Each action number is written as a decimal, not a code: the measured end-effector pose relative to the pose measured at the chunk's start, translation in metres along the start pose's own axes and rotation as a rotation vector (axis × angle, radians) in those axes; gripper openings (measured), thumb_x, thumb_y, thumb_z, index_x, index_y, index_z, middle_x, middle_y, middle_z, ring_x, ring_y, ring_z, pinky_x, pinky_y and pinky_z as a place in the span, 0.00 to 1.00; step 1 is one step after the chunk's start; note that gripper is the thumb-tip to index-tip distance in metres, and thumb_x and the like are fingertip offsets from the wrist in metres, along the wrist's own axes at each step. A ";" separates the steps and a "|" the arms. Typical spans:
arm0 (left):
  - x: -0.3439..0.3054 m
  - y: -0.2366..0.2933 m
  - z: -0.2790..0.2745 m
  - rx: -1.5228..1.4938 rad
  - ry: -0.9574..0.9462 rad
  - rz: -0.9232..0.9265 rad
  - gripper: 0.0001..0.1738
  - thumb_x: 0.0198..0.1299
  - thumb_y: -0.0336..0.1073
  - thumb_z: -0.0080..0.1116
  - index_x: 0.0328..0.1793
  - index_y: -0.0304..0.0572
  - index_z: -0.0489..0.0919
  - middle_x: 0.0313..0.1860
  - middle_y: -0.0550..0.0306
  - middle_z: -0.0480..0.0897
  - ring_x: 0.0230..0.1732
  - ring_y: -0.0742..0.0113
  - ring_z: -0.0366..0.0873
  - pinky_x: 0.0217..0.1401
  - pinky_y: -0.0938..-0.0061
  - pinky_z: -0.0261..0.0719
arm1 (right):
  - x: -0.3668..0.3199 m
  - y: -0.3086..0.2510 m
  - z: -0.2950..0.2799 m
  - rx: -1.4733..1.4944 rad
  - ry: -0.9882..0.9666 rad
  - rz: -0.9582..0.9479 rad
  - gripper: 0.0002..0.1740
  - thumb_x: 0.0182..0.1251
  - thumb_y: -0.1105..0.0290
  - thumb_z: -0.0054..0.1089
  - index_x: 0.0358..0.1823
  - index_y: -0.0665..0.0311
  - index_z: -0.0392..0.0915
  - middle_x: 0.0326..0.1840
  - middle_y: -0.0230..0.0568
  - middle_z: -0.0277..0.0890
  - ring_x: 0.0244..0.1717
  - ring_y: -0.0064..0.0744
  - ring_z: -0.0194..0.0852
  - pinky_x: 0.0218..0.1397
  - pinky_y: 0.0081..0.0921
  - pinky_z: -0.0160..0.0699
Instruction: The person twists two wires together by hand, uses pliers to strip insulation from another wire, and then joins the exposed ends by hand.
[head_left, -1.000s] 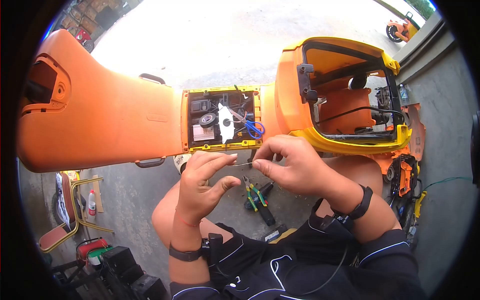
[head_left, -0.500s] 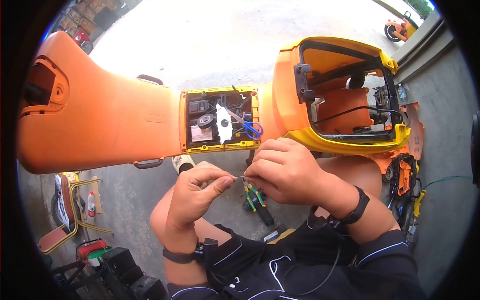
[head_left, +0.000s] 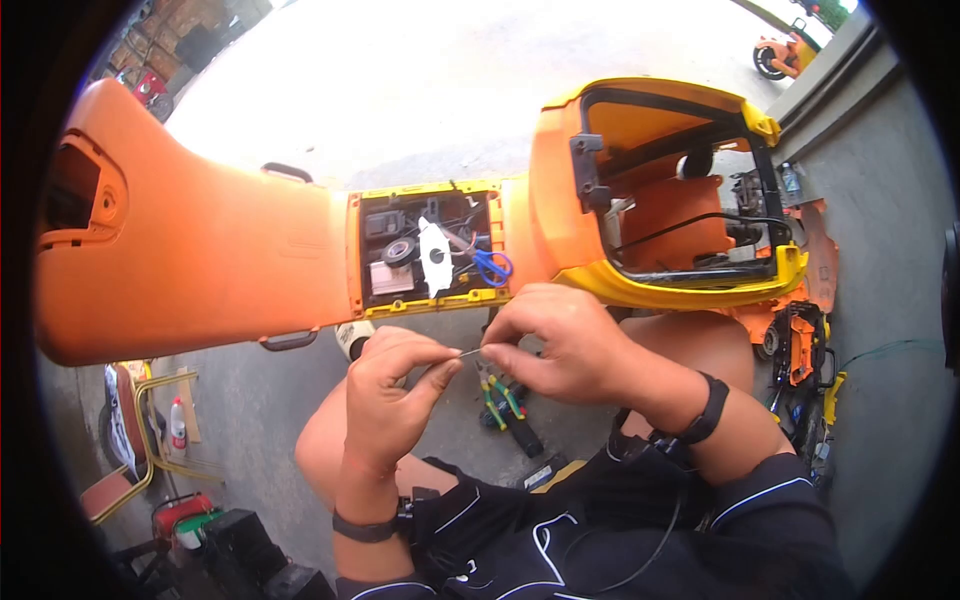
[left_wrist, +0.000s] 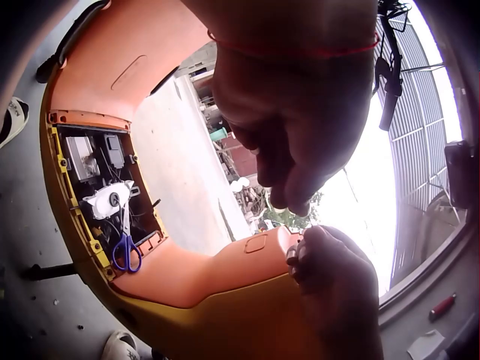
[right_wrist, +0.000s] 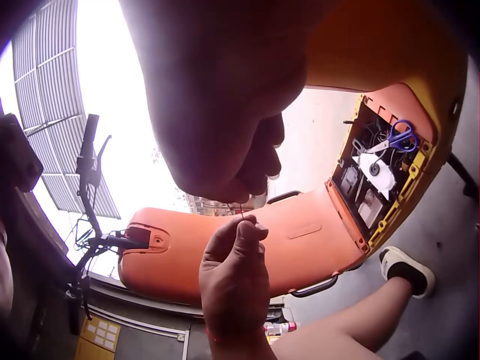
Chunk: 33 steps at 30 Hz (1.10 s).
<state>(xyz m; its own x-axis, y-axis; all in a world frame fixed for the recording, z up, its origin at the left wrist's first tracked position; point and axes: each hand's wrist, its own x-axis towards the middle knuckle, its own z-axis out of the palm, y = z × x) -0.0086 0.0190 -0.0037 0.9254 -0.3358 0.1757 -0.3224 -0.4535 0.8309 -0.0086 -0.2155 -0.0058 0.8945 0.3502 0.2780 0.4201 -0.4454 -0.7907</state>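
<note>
Your left hand (head_left: 390, 388) and right hand (head_left: 562, 342) pinch a thin wire (head_left: 471, 351)
Likely light, easily bent; grip near its ends.

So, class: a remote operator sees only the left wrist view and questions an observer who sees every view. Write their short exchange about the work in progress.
Operator: I can't make out whether anything runs between the left hand and the right hand.
Observer: The head view shows a thin strand between their fingertips.
Operator: Any tool lying below those hands?
Observer: Yes, green-and-yellow pliers, between the person's knees.
</note>
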 end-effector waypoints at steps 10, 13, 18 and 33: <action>0.001 0.005 0.012 0.477 0.291 0.627 0.08 0.46 0.21 0.70 0.35 0.36 0.87 0.32 0.54 0.84 0.41 0.53 0.79 0.51 0.63 0.74 | 0.007 0.012 -0.003 1.118 -0.258 1.047 0.07 0.69 0.68 0.68 0.38 0.64 0.86 0.26 0.32 0.81 0.28 0.22 0.78 0.32 0.22 0.70; 0.003 0.004 0.009 0.325 0.191 0.470 0.08 0.48 0.23 0.69 0.37 0.37 0.87 0.33 0.53 0.84 0.41 0.52 0.79 0.52 0.62 0.74 | 0.004 0.015 0.003 1.021 -0.246 0.786 0.07 0.69 0.67 0.67 0.36 0.63 0.85 0.29 0.36 0.82 0.29 0.28 0.79 0.34 0.29 0.73; -0.003 0.003 0.007 0.011 0.058 0.142 0.06 0.54 0.27 0.69 0.39 0.36 0.88 0.36 0.52 0.86 0.41 0.53 0.78 0.48 0.64 0.75 | -0.006 0.004 0.001 -0.206 -0.016 -0.297 0.08 0.63 0.67 0.64 0.37 0.63 0.77 0.36 0.37 0.77 0.44 0.41 0.78 0.48 0.37 0.78; 0.003 -0.002 -0.011 -0.196 -0.555 -0.060 0.07 0.63 0.32 0.72 0.44 0.37 0.90 0.36 0.56 0.88 0.44 0.61 0.82 0.54 0.68 0.77 | -0.011 -0.012 -0.015 -0.434 -0.054 -0.668 0.09 0.61 0.65 0.62 0.40 0.58 0.77 0.45 0.32 0.77 0.59 0.35 0.77 0.59 0.32 0.76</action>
<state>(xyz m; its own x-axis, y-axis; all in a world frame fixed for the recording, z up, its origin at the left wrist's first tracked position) -0.0032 0.0278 0.0004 0.6809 -0.7201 -0.1337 -0.1805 -0.3419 0.9222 -0.0213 -0.2268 0.0089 0.4282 0.6909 0.5826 0.8968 -0.4041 -0.1799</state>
